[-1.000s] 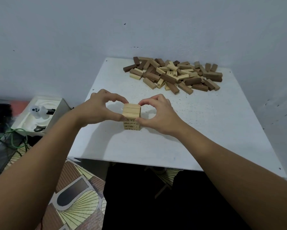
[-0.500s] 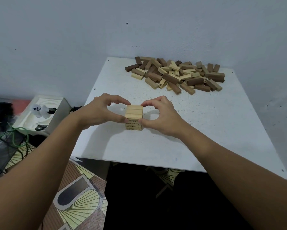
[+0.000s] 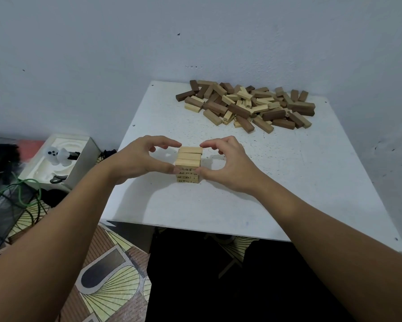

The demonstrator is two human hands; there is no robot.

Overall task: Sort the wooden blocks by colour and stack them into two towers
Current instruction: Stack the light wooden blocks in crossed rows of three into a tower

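Short square tower (image 3: 189,164) of pale smooth wooden blocks, left hand (image 3: 137,160) and right hand (image 3: 228,165) curled, pinching its sides, speckled white worktop (image 3: 288,182), loose pile (image 3: 248,105) of oblong light and dark blocks

Surface: white square table (image 3: 300,182), its top speckled with small dark marks, set into the corner of 2 pale walls.
Near middle: short tower of light wooden blocks (image 3: 189,165) stands upright on the tabletop, 3 blocks side by side in the top layer, dark printed numbers on the block ends of the lower layers.
Far side: loose pile of mixed blocks (image 3: 248,105), light and dark brown, lies jumbled flat near the back edge, well apart from the tower.
Near edge: bare tabletop.
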